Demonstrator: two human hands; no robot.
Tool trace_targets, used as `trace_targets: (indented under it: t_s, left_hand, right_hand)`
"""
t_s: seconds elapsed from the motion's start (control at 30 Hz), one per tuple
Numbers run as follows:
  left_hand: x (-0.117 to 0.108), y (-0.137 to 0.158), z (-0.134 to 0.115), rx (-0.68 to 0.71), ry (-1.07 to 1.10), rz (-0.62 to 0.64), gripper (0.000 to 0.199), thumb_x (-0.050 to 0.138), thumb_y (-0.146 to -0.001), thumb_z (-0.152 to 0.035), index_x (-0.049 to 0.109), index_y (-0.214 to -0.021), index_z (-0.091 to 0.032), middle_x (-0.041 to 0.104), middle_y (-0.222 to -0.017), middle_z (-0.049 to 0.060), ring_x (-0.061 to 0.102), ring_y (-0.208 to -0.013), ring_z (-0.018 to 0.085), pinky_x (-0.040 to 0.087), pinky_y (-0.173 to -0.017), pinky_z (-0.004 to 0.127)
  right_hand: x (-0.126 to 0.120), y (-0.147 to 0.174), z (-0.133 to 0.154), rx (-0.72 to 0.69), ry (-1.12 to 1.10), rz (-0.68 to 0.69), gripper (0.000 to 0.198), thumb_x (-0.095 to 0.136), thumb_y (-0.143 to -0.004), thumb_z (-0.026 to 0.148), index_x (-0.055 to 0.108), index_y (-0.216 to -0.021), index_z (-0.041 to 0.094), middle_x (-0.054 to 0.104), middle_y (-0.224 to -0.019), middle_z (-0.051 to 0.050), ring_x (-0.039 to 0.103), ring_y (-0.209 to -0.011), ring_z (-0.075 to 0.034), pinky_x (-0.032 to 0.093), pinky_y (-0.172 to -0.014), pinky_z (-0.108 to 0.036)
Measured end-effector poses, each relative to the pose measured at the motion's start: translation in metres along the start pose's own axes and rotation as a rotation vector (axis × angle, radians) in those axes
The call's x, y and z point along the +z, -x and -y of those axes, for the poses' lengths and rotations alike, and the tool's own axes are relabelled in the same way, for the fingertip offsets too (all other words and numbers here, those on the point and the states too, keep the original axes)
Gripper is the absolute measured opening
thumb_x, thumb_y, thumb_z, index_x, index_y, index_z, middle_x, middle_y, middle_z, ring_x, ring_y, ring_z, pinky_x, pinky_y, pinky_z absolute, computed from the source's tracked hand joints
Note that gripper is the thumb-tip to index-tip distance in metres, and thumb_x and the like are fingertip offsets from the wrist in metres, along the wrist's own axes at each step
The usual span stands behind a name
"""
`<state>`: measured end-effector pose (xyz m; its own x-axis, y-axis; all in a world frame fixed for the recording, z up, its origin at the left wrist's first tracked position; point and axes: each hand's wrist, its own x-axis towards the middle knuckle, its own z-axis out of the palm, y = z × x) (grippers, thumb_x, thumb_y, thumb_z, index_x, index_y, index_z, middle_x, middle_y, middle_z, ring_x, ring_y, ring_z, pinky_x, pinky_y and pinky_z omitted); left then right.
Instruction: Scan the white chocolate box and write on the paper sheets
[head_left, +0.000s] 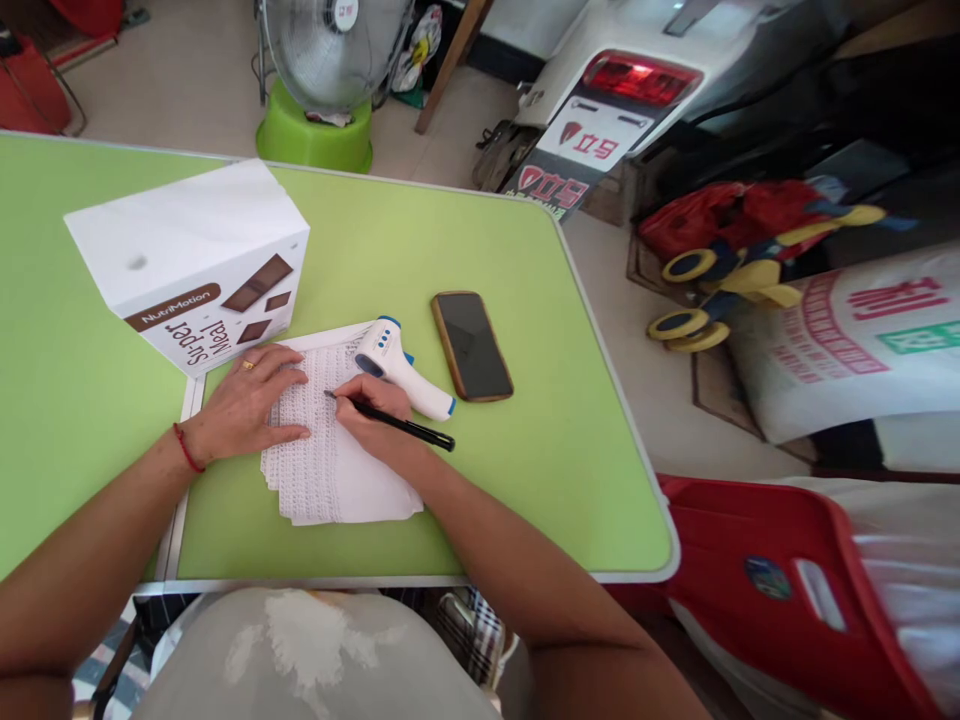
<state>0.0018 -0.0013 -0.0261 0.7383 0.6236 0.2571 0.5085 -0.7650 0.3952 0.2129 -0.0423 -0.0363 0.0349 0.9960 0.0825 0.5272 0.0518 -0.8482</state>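
My right hand (375,412) is closed around a black pen (420,432), its tip on a stack of white paper sheets (367,490). Rows of small handwriting cover the left part of the top sheet, while its right part is blank. My left hand (247,400) lies flat with fingers spread over the sheets' left edge, a ring on one finger and a red cord at the wrist. A white and blue infrared thermometer (409,375) rests at the upper right of the paper, beside my right hand.
A white box (202,250) stands on the green folding table (525,480), behind my left hand. A phone in a brown case (472,345) lies right of the thermometer. Beyond the table are a fan (337,50) on a green stool (315,130), a scooter (600,110) and a red chair (757,540).
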Motion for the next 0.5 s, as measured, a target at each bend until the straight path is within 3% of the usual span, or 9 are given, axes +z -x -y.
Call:
trace_targets:
  t_s: [0.5]
  left_hand:
    - [-0.0002, -0.0009, -0.0003, 0.008, -0.008, -0.002, 0.054, 0.069, -0.079, -0.054, 0.054, -0.114, -0.015, 0.052, -0.129, 0.017, 0.045, -0.125, 0.033, 0.038, -0.104, 0.051]
  right_hand:
    - [-0.0004, -0.0002, 0.0009, -0.043, -0.032, -0.055, 0.007, 0.054, -0.067, 0.021, 0.060, -0.064, 0.022, 0.064, -0.058, 0.001, 0.055, -0.052, -0.013, 0.046, -0.054, -0.027]
